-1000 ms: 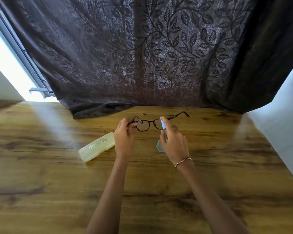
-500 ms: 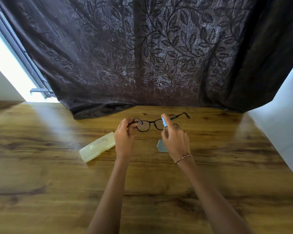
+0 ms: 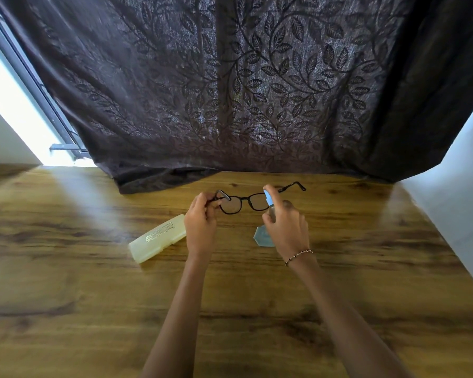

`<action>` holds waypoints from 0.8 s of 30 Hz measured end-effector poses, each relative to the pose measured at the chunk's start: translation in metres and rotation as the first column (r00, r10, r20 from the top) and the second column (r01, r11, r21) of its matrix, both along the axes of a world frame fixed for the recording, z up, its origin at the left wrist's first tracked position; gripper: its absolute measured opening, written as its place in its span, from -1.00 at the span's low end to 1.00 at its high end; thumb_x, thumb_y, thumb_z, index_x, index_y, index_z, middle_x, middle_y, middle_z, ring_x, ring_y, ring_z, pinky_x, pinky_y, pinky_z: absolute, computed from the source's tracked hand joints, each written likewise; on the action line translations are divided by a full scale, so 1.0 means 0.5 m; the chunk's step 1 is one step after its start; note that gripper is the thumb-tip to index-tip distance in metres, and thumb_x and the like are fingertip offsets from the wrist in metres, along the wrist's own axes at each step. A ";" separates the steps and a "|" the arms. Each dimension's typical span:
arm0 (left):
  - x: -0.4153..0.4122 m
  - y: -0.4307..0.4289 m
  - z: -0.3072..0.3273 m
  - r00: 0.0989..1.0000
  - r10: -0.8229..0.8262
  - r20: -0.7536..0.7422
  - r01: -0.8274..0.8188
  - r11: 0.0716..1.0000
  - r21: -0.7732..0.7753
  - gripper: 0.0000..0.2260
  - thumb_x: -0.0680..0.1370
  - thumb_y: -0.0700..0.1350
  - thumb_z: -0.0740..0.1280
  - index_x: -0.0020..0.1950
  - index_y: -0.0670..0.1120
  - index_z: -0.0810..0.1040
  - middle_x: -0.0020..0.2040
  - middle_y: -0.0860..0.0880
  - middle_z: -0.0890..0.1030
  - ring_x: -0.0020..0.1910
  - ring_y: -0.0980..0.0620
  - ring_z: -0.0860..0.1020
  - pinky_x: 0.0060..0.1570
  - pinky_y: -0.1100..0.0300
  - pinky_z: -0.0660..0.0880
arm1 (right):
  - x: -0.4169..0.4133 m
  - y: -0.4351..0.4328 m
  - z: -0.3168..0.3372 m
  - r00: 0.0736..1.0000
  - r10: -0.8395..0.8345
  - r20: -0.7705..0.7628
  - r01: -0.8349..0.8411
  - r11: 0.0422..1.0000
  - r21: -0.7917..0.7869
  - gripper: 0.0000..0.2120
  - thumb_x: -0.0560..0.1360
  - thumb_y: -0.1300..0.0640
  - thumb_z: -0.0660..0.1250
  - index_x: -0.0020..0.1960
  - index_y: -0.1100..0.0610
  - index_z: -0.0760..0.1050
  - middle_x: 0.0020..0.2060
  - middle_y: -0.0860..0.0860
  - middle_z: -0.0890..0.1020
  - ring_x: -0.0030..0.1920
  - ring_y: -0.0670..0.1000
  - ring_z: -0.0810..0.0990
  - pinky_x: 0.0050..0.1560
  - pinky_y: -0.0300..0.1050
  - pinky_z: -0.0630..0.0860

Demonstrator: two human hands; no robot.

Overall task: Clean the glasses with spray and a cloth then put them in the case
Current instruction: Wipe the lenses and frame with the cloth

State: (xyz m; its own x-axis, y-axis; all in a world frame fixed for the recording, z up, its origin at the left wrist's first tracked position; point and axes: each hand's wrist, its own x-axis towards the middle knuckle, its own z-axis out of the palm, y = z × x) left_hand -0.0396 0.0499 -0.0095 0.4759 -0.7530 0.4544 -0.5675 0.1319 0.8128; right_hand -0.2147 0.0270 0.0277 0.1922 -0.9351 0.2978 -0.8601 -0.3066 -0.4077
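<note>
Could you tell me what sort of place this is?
Probably a room in a home: a wooden table stands by a bright window, with a dark leaf-patterned curtain hanging down onto its far edge.

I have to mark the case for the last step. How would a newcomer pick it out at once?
On the wooden table, below the dark curtain, look left of the left hand. The case lies flat there. It is the only long, pale yellow box; the cloth by the right hand is small and blue-grey.

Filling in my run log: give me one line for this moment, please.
phase: spray | left hand: pinches glasses | right hand: grips spray bottle | cloth: on table | case: closed, on table
</note>
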 end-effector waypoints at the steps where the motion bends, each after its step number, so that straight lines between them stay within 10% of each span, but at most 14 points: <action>1: 0.000 0.000 0.000 1.000 0.001 0.001 -0.001 1.000 -0.001 -0.92 0.57 -0.28 0.25 -0.02 -0.13 0.51 -0.11 0.02 0.57 -0.15 0.10 0.55 -0.16 0.31 0.49 | 0.000 -0.001 -0.001 1.000 0.011 -0.012 -0.011 1.000 0.006 -0.47 0.52 0.19 0.27 0.44 -0.06 0.21 -0.27 0.03 0.52 -0.36 0.01 0.53 -0.37 -0.13 0.51; 7: 0.000 0.000 0.000 1.000 0.005 0.002 -0.005 1.000 0.010 -0.88 0.57 -0.33 0.23 -0.02 -0.15 0.50 -0.08 0.02 0.58 -0.11 0.09 0.55 -0.14 0.31 0.50 | -0.002 -0.004 -0.020 0.990 -0.010 0.143 0.005 0.999 0.032 -0.54 0.52 0.17 0.26 0.38 -0.07 0.31 -0.49 -0.11 0.41 -0.54 -0.19 0.37 -0.54 -0.37 0.22; 18: -0.009 -0.001 -0.009 0.998 0.011 -0.069 -0.007 0.999 0.048 -0.92 0.58 -0.26 0.25 -0.05 -0.12 0.51 -0.09 0.03 0.59 -0.13 0.14 0.58 -0.16 0.30 0.51 | -0.078 -0.034 -0.066 0.952 -0.013 0.307 0.012 1.000 0.004 -0.55 0.56 0.15 0.16 0.43 0.02 0.24 -0.48 -0.09 0.45 -0.57 -0.10 0.38 -0.61 -0.24 0.37; 24: -0.006 -0.001 -0.016 0.995 0.032 -0.094 -0.025 0.997 0.072 -0.92 0.59 -0.24 0.23 -0.05 -0.16 0.50 -0.06 -0.04 0.60 -0.09 0.04 0.60 -0.08 0.10 0.57 | -0.159 -0.069 -0.091 0.835 -0.213 0.507 0.144 0.974 0.173 -0.36 0.55 0.15 0.27 0.48 -0.04 -0.01 -0.23 0.02 0.58 -0.27 0.03 0.60 -0.27 -0.08 0.50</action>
